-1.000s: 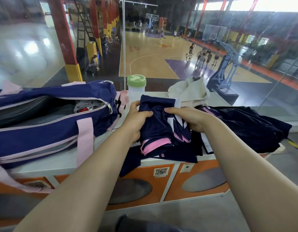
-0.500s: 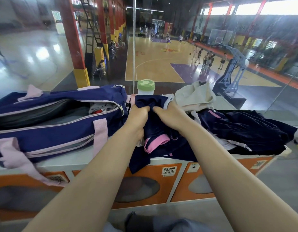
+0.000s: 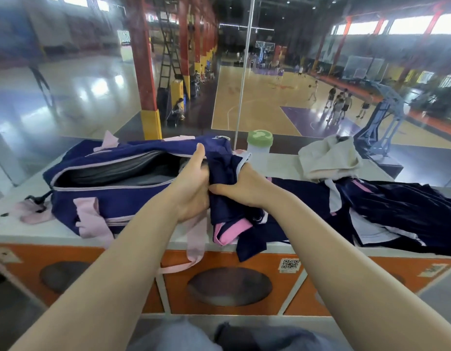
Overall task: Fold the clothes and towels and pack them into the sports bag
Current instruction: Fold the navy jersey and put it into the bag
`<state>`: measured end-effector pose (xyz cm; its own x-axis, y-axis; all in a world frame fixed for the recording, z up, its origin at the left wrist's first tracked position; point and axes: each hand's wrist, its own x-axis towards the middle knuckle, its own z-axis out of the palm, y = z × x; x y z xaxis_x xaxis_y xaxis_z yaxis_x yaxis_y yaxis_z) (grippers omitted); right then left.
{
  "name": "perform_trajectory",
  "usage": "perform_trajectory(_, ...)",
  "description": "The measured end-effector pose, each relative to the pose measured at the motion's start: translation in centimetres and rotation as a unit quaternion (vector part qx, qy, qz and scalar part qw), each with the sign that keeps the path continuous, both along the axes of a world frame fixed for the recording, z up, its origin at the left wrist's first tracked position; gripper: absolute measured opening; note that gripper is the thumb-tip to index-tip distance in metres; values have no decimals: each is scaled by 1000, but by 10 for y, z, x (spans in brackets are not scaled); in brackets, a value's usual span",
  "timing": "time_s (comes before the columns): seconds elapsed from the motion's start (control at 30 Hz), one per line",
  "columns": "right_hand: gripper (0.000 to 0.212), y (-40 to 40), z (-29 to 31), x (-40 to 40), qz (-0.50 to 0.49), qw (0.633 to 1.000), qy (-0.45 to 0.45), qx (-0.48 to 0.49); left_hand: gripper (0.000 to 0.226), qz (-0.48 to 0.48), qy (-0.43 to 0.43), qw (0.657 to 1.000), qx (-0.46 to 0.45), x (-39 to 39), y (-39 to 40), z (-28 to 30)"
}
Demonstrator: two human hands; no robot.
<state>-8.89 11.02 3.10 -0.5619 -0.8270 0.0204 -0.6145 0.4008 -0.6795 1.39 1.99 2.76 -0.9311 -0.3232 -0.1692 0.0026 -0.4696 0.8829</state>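
Two hands meet on one folded navy garment at the right end of the sports bag. Left hand: fingers wrapped round the garment's left edge, thumb raised against the upper lip of the bag's opening. Right hand: fingers curled over the garment's top and near side, pinching the layers together. Both hands are therefore closed on cloth, neither relaxed. The garment is held just above the counter, partly over the bag's mouth, with a pink-trimmed hem hanging below the grip. Handling, as a judgement: light, soft and limp fabric, probably slick sportswear; the fold will likely spring open unless the layers are clamped from both sides near the folded edges, as here. The bag lies unzipped on the counter, its dark interior showing. To the right lie more dark clothes in a loose heap, a pale cloth behind them, and a green-capped bottle beside the bag.
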Motion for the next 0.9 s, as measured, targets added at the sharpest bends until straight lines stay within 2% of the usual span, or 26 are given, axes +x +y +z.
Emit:
perform_trajectory(0.07, 82, -8, -2, 8, -11, 1000, 19, 3, 71, -15, -18, 999, -36, 14, -11, 2)
perform_trajectory(0.13, 75, -12, 1, 15, -20, 999, 26, 19, 62, 13, -65, 994, -89, 25, -24, 5)
perform_trajectory(0.23, 39, -19, 4, 18, -29, 999, 22, 25, 34, 106, -121, 961, -223, 40, -47, 9)
perform_trajectory(0.27, 37, -21, 6, 19, -30, 999, 18, 17, 28, 140, -125, 937, -294, 47, -55, 12)
perform_trajectory(0.3, 42, -24, 7, 19, -30, 999, 12, 6, 28, 173, -127, 899, -382, 55, -65, 14)
perform_trajectory(0.37, 49, -29, 10, 24, -36, 999, 4, -11, 31, 206, -163, 782, -565, 72, -85, 13)
perform_trajectory(0.4, 50, -31, 10, 26, -40, 999, 15, -21, 32, 195, -195, 728, -628, 78, -95, 11)
perform_trajectory(0.5, 59, -39, 11, 33, -50, 995, 53, -62, 35, 137, -261, 618, -729, 89, -120, -1)
perform_trajectory(0.53, 59, -41, 13, 35, -49, 995, 60, -66, 34, 146, -258, 571, -766, 90, -125, -5)
perform_trajectory(0.6, 57, -44, 17, 36, -43, 995, 75, -57, 28, 198, -238, 441, -842, 92, -130, -14)
perform_trajectory(0.63, 56, -44, 18, 35, -41, 995, 81, -50, 26, 222, -229, 389, -864, 92, -132, -19)
perform_trajectory(0.67, 55, -44, 18, 35, -38, 994, 88, -45, 24, 238, -216, 361, -876, 92, -134, -23)
perform_trajectory(0.77, 54, -41, 13, 33, -38, 994, 98, -32, 20, 237, -161, 341, -895, 85, -147, -28)
perform_trajectory(0.83, 51, -40, 10, 34, -29, 993, 115, -12, 16, 180, -129, 327, -919, 77, -154, -23)
perform_trajectory(0.87, 47, -40, 9, 34, -20, 992, 126, -4, 14, 153, -126, 326, -924, 73, -156, -19)
perform_trajectory(0.9, 43, -40, 8, 34, -14, 991, 136, -1, 16, 139, -135, 345, -918, 70, -155, -13)
